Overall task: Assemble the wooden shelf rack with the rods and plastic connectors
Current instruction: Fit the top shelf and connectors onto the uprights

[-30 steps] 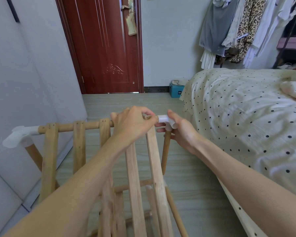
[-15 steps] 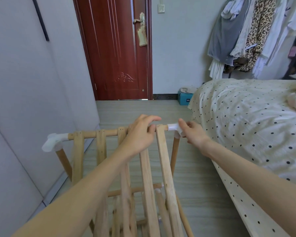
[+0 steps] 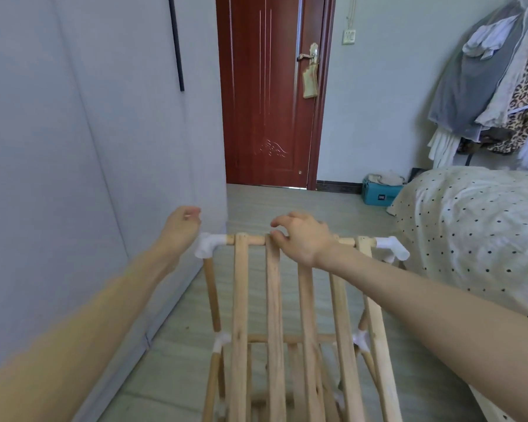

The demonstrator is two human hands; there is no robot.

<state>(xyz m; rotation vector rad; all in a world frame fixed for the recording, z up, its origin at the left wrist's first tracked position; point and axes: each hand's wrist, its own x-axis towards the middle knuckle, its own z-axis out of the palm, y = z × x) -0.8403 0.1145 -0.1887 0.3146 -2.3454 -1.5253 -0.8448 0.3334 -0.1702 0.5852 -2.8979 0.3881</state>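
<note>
The wooden rack (image 3: pixel 273 300) stands on the floor in front of me, with several flat slats hanging from a round top rod (image 3: pixel 255 240). A white plastic connector (image 3: pixel 209 245) caps the rod's left end and another white connector (image 3: pixel 392 248) caps the right end. Smaller white joints (image 3: pixel 221 341) sit lower on the side legs. My right hand (image 3: pixel 302 236) lies over the middle of the top rod with its fingers curled round it. My left hand (image 3: pixel 182 223) hovers just left of the left connector, fingers curled, holding nothing.
A pale wardrobe wall (image 3: pixel 73 147) runs close along the rack's left side. A bed with a dotted cover (image 3: pixel 470 223) is at the right. A red door (image 3: pixel 265 102) is ahead, a blue box (image 3: pixel 378 194) sits by the wall, and clothes (image 3: pixel 494 86) hang at the upper right.
My left hand let go of the top rod and moved left past the left connector. My right hand left the right connector and now holds the rod's middle.
</note>
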